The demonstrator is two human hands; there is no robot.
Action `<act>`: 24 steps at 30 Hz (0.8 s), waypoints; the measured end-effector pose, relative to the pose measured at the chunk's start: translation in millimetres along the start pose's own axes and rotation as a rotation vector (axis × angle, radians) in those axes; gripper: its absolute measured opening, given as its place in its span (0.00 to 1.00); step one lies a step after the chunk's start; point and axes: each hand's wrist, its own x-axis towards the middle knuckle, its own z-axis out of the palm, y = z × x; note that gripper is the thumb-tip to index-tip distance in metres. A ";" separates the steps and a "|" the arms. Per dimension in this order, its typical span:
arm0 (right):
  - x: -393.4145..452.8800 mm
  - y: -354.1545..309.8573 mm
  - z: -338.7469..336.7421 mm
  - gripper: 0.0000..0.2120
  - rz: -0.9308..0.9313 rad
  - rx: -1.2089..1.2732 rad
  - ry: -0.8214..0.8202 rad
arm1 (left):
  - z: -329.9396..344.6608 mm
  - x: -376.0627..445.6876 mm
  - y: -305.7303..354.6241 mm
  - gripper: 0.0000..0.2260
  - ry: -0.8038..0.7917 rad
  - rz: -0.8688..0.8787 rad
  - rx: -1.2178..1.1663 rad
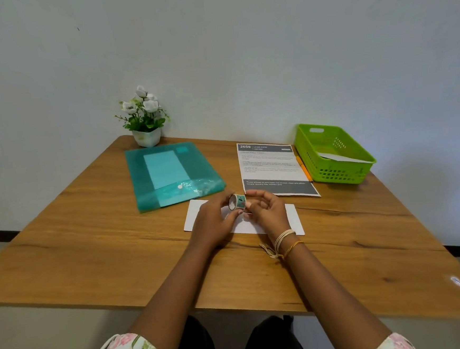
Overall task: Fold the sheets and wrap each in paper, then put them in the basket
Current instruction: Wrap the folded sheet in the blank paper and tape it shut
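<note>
Sheets are what I am working through, and going from left to right across the table (91, 240), here is how far I judge I am. At the far left a flower pot (146, 136) is standing against the wall, and just in front of it a teal folder (168, 176) is lying flat with a pale sheet showing through it; I cannot tell whether more sheets are waiting inside. Near the middle, a folded white sheet (295, 218) is lying flat on the table, close to me, partly hidden under my hands, so the folding of this one looks done. My left hand (213, 222) is gripping a small roll of patterned tape (238, 201), lifted just above the sheet. My right hand (267, 210) is touching the roll, its fingertips pinching at the tape's edge, seemingly to find or pull the free end. So both hands are together on the roll. To the right, beyond my hands, a printed page (272, 168) is lying with an orange pen (304, 168) along its right edge. At the far right a green basket (361, 175) is holding one white piece already, which I take for a finished sheet. What seems left: sealing this sheet and carrying it to the basket.
</note>
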 end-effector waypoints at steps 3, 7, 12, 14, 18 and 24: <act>-4.2 8.1 0.2 0.13 -0.164 -0.233 0.069 | 0.6 0.3 1.2 0.20 -0.008 0.009 0.023; -10.5 13.0 3.6 0.18 -0.404 -0.489 -0.003 | -0.2 -0.9 0.8 0.21 -0.034 0.038 -0.030; -11.9 14.4 5.3 0.17 -0.534 -0.639 0.009 | 0.0 0.3 -1.8 0.21 -0.023 0.026 -0.027; -12.2 16.3 5.1 0.15 -0.552 -0.667 0.045 | 0.1 0.8 -2.9 0.20 -0.019 0.017 -0.035; -11.5 18.9 4.8 0.13 -0.538 -0.670 0.091 | -1.0 0.8 -3.4 0.19 -0.021 0.003 -0.074; -8.4 20.2 0.3 0.05 -0.492 -0.614 0.155 | -0.2 1.3 -2.9 0.19 -0.034 0.025 -0.032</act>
